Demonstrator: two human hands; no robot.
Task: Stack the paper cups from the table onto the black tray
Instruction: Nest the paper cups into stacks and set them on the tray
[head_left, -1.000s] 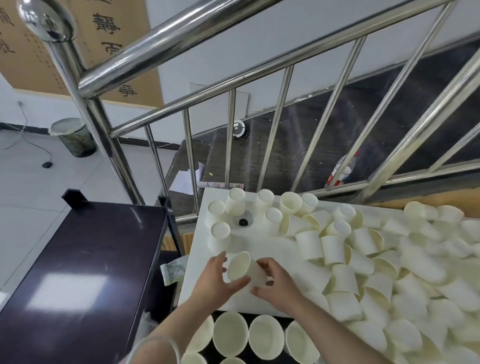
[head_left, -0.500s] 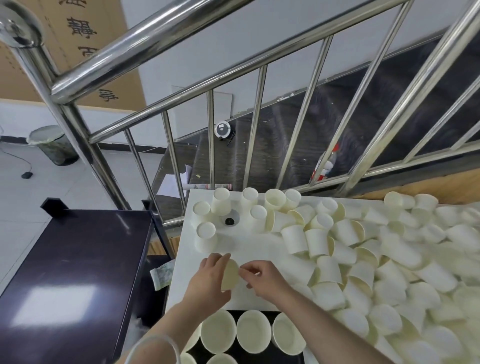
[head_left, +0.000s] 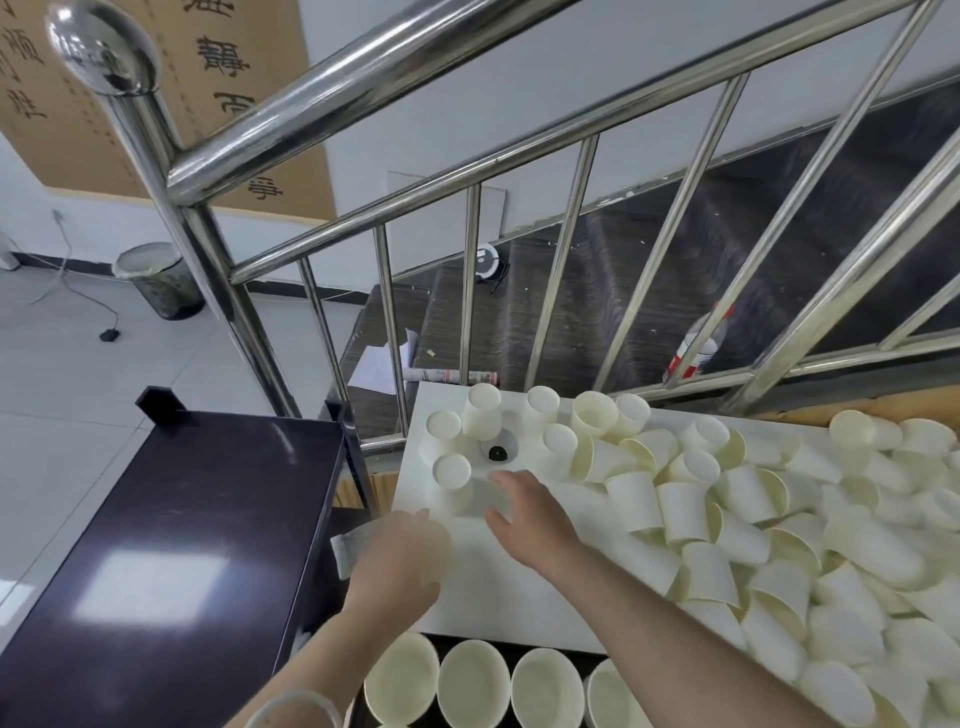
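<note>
1. Where the white table (head_left: 519, 597) meets the steel railing (head_left: 467, 140), a big heap of paper cups (head_left: 779, 545) is seen, most of them lying on their sides at the right.
2. A few cups (head_left: 452, 470) are set upside down near the far left corner, around a small round hole (head_left: 498, 451) in the table top.
3. The right hand (head_left: 524, 512) is stretched out flat over the bare part of the table, fingers spread and relaxed, and nothing is held in it.
4. The left hand (head_left: 402, 558) is seen from the back at the table's left edge; whether anything is held in it cannot be told.
5. At the near edge, a row of open cups (head_left: 472, 683) is stood upright on the black tray (head_left: 524, 654), just below the table.
6. A dark shiny cabinet top (head_left: 171, 545) is placed to the left of the table.
7. Behind the railing, dark stairs (head_left: 649, 291) are seen going up, with papers (head_left: 379, 366) and a bottle (head_left: 698, 345) left on them.
8. On the grey tiled floor (head_left: 62, 374) a bin (head_left: 158, 280) is kept by the white wall, under a brown board (head_left: 218, 104) with black writing.
</note>
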